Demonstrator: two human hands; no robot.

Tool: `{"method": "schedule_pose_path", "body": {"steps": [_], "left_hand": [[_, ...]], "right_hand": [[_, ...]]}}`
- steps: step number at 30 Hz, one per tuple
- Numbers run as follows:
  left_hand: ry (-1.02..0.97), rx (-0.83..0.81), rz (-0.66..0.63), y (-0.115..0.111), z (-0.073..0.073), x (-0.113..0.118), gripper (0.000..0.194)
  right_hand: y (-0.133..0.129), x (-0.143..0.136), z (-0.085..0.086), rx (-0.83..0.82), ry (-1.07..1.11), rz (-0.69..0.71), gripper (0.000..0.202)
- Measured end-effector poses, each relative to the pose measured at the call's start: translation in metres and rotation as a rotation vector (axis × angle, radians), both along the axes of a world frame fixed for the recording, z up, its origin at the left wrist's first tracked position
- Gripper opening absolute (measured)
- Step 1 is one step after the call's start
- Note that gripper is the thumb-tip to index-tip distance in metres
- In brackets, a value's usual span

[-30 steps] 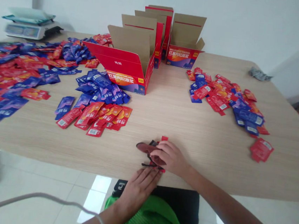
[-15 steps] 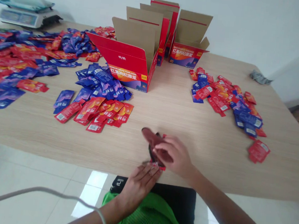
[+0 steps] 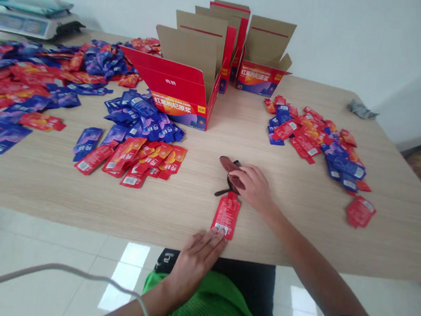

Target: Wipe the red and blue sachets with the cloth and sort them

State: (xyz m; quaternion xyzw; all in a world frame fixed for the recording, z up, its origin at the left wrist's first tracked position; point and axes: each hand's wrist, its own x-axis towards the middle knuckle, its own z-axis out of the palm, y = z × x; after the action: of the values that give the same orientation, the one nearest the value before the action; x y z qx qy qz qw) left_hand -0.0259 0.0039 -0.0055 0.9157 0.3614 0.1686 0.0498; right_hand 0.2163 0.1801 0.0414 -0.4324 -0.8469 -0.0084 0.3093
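Observation:
A red sachet [image 3: 226, 214] with a printed back and barcode lies flat near the table's front edge, its narrow spout end pointing away from me. My left hand [image 3: 201, 256] rests its outstretched fingers on the sachet's near end, pressing it to the table. Just beyond the spout end, my right hand [image 3: 254, 184] is closed on a dark reddish-brown, rounded flat piece [image 3: 229, 165] with thin black parts beneath it. I cannot make out what kind of tool that piece is.
Red and blue sachets [image 3: 140, 153] lie piled left of centre, with a larger heap [image 3: 31, 81] further left. More sachets [image 3: 305, 135] are at right. Open red cartons [image 3: 181, 93] stand at the back. There is a scale [image 3: 33, 24] back left, a grey cloth [image 3: 363, 109] far right.
My right hand and the brown piece have moved away from me, along the red sachet to beyond its spout end, uncovering the sachet. My left hand has stayed at the near end.

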Motion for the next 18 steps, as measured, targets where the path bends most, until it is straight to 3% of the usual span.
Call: {"method": "schedule_pose_path", "body": {"steps": [3, 5, 8, 10, 14, 18], "left_hand": [[-0.019, -0.019, -0.001, -0.001, -0.001, 0.001, 0.052], [-0.036, -0.038, 0.002, -0.003, -0.005, 0.001, 0.049], [-0.086, -0.076, 0.020, -0.005, -0.010, 0.003, 0.035], [-0.100, -0.094, 0.019, -0.005, -0.010, 0.003, 0.028], [-0.055, -0.051, -0.008, -0.002, -0.004, 0.003, 0.043], [-0.009, -0.022, -0.001, -0.001, -0.001, 0.002, 0.050]], "right_hand": [[-0.029, -0.007, 0.018, 0.033, 0.233, -0.073, 0.022], [-0.061, -0.018, 0.022, -0.027, 0.282, 0.005, 0.027], [-0.102, -0.030, 0.009, -0.161, 0.145, 0.221, 0.026], [-0.113, -0.032, -0.007, -0.212, 0.064, 0.271, 0.022], [-0.092, -0.020, -0.026, -0.174, 0.037, 0.201, 0.021], [-0.049, -0.009, -0.027, -0.132, -0.017, 0.142, 0.020]]}}
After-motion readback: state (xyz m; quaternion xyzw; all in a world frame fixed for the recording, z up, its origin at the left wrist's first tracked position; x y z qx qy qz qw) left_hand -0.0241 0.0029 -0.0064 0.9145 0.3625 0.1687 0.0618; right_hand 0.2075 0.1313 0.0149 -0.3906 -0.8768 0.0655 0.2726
